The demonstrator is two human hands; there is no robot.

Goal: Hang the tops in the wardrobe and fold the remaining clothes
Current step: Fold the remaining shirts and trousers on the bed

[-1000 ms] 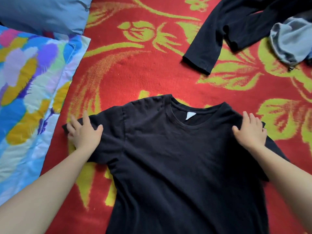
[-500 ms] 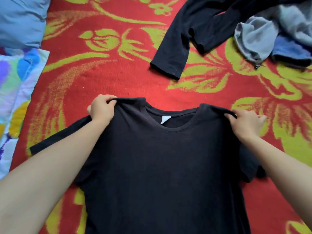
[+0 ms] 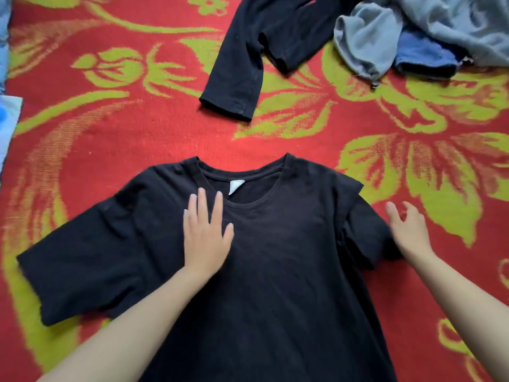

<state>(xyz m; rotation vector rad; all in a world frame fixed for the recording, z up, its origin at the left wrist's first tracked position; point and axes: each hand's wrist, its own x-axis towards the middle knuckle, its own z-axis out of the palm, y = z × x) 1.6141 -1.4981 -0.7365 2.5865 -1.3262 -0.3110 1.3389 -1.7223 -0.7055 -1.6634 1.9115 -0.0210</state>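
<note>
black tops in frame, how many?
2. A T-shirt lies flat in front, left hand on its chest. A long-sleeve top lies at top centre, partly out of frame. The grey-blue pile at top right may hide more.

The black T-shirt (image 3: pixel 275 257), lower centre of the frame, was a fine knit cloth: matt and smooth, with shallow creases at the sleeves. Its neck label (image 3: pixel 234 186) was a smooth white cloth tag. The black long-sleeved top (image 3: pixel 239 78), upper centre, was a similar matt knit with a stitched cuff hem. The grey garment (image 3: pixel 366 42), upper right, was a thick cloth with a fuzzy, fleece-like nap. The blue cloth (image 3: pixel 421 55) beside it looked soft and matt. The red and yellow-green cover (image 3: pixel 137 133) beneath was a coarse woven textile, matt and grainy.
</note>
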